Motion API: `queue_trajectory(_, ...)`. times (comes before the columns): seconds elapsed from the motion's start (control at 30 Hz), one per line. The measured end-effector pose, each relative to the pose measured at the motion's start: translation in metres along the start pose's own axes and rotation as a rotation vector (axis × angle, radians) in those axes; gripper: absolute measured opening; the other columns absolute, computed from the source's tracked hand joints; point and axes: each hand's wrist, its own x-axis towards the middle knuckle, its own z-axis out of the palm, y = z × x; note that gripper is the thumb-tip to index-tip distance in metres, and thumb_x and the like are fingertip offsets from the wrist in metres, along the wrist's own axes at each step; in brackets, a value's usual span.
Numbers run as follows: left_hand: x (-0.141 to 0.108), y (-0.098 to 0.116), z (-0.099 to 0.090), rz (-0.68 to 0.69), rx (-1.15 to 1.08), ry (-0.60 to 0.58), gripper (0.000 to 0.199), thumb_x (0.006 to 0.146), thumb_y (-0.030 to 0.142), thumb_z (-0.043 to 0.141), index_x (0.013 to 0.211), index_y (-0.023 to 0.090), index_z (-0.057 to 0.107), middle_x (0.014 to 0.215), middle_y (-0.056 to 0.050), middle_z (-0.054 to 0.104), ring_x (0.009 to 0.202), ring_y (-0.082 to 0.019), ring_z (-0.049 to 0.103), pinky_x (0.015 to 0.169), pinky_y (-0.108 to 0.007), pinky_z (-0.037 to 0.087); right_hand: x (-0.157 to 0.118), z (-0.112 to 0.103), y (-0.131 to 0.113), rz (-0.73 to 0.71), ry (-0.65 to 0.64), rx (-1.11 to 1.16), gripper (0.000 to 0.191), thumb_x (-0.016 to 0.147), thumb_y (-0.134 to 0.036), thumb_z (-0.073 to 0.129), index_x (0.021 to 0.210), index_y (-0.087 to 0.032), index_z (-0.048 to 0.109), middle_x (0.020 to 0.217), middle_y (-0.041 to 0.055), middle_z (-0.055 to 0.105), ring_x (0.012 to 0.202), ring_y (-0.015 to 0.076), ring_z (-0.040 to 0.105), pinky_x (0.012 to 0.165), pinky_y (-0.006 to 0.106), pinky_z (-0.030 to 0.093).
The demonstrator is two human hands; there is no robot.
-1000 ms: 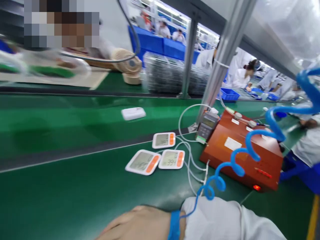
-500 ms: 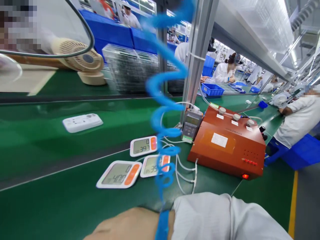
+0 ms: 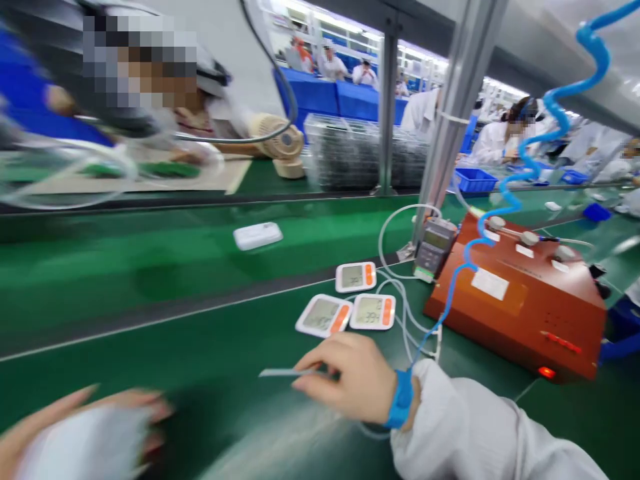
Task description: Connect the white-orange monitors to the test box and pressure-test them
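Observation:
My right hand (image 3: 350, 377), with a blue wrist strap (image 3: 401, 400) and a coiled blue cord, pinches the end of a thin pale tube (image 3: 280, 373). At the lower left, my left hand (image 3: 55, 417) is wrapped round a white device (image 3: 87, 443), blurred by motion. Just beyond my right hand lie three white and orange display units: one at the left (image 3: 324, 315), one at the right (image 3: 373, 312) and one behind (image 3: 355, 277). To their right sit a grey handheld meter (image 3: 434, 247) and an orange-red box (image 3: 520, 293) with white tubes.
A white device (image 3: 258, 236) lies on the green belt (image 3: 150, 260). Past it stand a beige fan (image 3: 280, 140) and clear trays (image 3: 343, 153). A metal post (image 3: 453, 107) rises behind the meter. A person leans in at the upper left; others work farther back.
The view has swung left. My right hand has come fully into view, pinching the tube, and my left hand has appeared with a white device. The blue cord now hangs farther right.

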Motion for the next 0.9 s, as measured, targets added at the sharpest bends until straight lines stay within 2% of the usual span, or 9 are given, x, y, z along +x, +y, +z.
queue_trajectory(0.07, -0.017, -0.009, -0.012, 0.001, -0.05, 0.096, 0.049, 0.083, 0.063, 0.062, 0.125, 0.037, 0.057, 0.105, -0.003, 0.066, 0.095, -0.026, 0.066, 0.074, -0.036, 0.058, -0.004, -0.004, 0.0, -0.065, 0.047, 0.083, 0.003, 0.087, -0.022, 0.069, 0.089, -0.021, 0.069, 0.082, -0.0018, 0.069, 0.076, 0.0137, 0.063, 0.077, 0.023, 0.053)
queue_trajectory(0.13, -0.028, -0.018, -0.005, 0.016, -0.228, 0.168, 0.06, 0.077, 0.075, 0.059, 0.126, 0.042, 0.052, 0.096, -0.002, 0.066, 0.091, -0.026, 0.067, 0.069, -0.035, 0.058, -0.006, -0.007, 0.002, -0.115, 0.073, 0.154, 0.009, 0.09, -0.021, 0.06, 0.087, -0.02, 0.068, 0.085, 0.0017, 0.068, 0.083, 0.0159, 0.063, 0.081, 0.027, 0.051)
queue_trajectory(0.23, -0.029, -0.031, 0.023, -0.044, -0.513, 0.069, 0.067, 0.082, 0.076, 0.051, 0.131, 0.031, 0.05, 0.108, -0.007, 0.065, 0.097, -0.027, 0.065, 0.079, -0.037, 0.056, -0.006, -0.012, 0.007, -0.091, 0.055, 0.226, 0.013, 0.091, -0.02, 0.054, 0.087, -0.019, 0.067, 0.083, 0.0023, 0.065, 0.077, 0.0153, 0.06, 0.071, 0.026, 0.05)
queue_trajectory(0.33, -0.022, -0.036, 0.043, -0.05, -0.605, -0.036, 0.07, 0.084, 0.072, 0.054, 0.133, 0.021, 0.049, 0.119, -0.011, 0.062, 0.099, -0.026, 0.064, 0.084, -0.036, 0.054, -0.005, -0.017, 0.009, -0.076, 0.072, 0.211, 0.012, 0.091, -0.02, 0.055, 0.09, -0.02, 0.067, 0.079, 0.0017, 0.063, 0.069, 0.0148, 0.057, 0.065, 0.026, 0.048)
queue_trajectory(0.47, -0.017, -0.032, 0.04, -0.118, -0.739, -0.09, 0.068, 0.087, 0.068, 0.053, 0.132, 0.018, 0.048, 0.107, -0.011, 0.066, 0.075, -0.019, 0.064, 0.065, -0.029, 0.053, -0.004, -0.024, 0.011, -0.138, 0.077, 0.204, 0.016, 0.092, -0.016, 0.055, 0.097, -0.021, 0.069, 0.091, 0.0049, 0.067, 0.081, 0.0174, 0.063, 0.074, 0.03, 0.052)
queue_trajectory(0.53, -0.017, -0.03, 0.036, -0.141, -0.778, -0.101, 0.069, 0.086, 0.069, 0.054, 0.133, 0.018, 0.047, 0.095, -0.008, 0.067, 0.066, -0.017, 0.062, 0.058, -0.028, 0.052, -0.004, -0.027, 0.012, -0.134, 0.042, 0.216, 0.021, 0.093, -0.014, 0.052, 0.102, -0.022, 0.07, 0.093, 0.0052, 0.066, 0.079, 0.0164, 0.064, 0.072, 0.029, 0.054)
queue_trajectory(0.6, -0.017, -0.029, 0.033, -0.153, -0.778, -0.1, 0.071, 0.085, 0.069, 0.055, 0.133, 0.018, 0.047, 0.087, -0.007, 0.067, 0.065, -0.017, 0.062, 0.056, -0.027, 0.051, -0.005, -0.029, 0.013, -0.145, -0.002, 0.233, 0.027, 0.095, -0.013, 0.048, 0.107, -0.022, 0.07, 0.095, 0.0058, 0.065, 0.075, 0.015, 0.064, 0.07, 0.028, 0.055)
queue_trajectory(0.7, -0.019, -0.03, 0.034, -0.17, -0.741, -0.116, 0.07, 0.085, 0.069, 0.055, 0.133, 0.018, 0.048, 0.084, -0.006, 0.066, 0.067, -0.018, 0.062, 0.057, -0.027, 0.052, -0.005, -0.029, 0.015, -0.181, -0.013, 0.224, 0.029, 0.096, -0.013, 0.046, 0.108, -0.023, 0.071, 0.097, 0.0055, 0.068, 0.079, 0.0157, 0.066, 0.075, 0.03, 0.055)
queue_trajectory(0.9, -0.021, -0.033, 0.036, -0.197, -0.734, -0.096, 0.067, 0.086, 0.068, 0.055, 0.132, 0.019, 0.051, 0.094, -0.006, 0.062, 0.067, -0.015, 0.059, 0.058, -0.027, 0.052, -0.005, -0.027, 0.016, -0.221, 0.067, 0.122, 0.008, 0.093, -0.022, 0.064, 0.089, -0.022, 0.071, 0.085, 0.0025, 0.069, 0.073, 0.016, 0.063, 0.066, 0.028, 0.049)
